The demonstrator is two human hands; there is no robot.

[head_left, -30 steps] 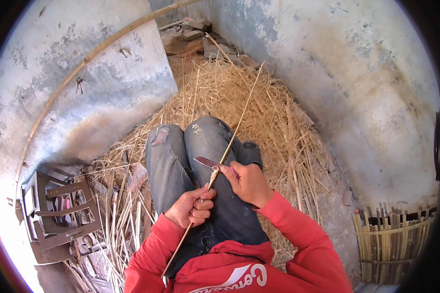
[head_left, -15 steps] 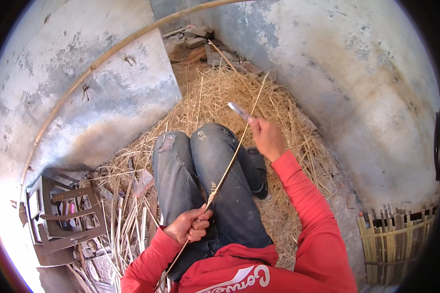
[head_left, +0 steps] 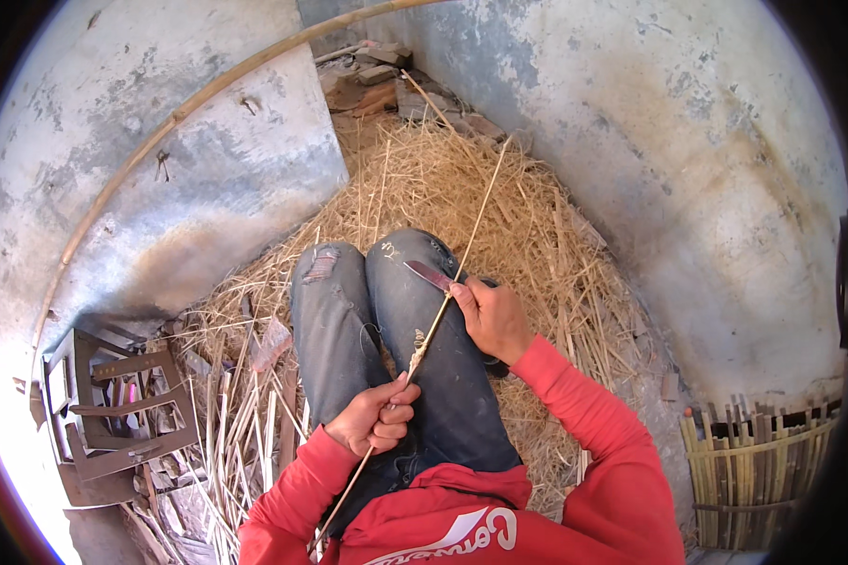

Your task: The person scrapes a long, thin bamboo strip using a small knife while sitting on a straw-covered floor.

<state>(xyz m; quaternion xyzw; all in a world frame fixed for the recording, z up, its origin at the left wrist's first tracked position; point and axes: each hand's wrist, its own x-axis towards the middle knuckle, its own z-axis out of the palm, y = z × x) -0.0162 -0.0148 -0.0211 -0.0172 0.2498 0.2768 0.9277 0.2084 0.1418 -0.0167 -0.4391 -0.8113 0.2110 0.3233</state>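
Note:
A long thin bamboo strip [head_left: 481, 209] runs slantwise across my lap, from the lower left up to the straw. My left hand [head_left: 375, 415] is closed around its lower part, above my thigh. Just above that fist, curled shavings [head_left: 417, 350] cling to the strip. My right hand [head_left: 493, 318] grips a knife, its handle hidden in the fingers. The knife blade [head_left: 430, 275] points up and left over my knee and crosses the strip. The right thumb lies close against the strip beside the blade.
Straw-like shavings [head_left: 462, 179] heap up beyond my knees. Split strips [head_left: 245, 433] lie at the left by a brown wooden frame [head_left: 132, 410]. A slatted bamboo basket [head_left: 754, 471] stands at the lower right. A long bent pole [head_left: 174, 118] arches before the walls; bricks [head_left: 379, 75] fill the far corner.
My right hand and the knife have come down along the strip toward my left hand. The left hand stays around the strip, nearly in place.

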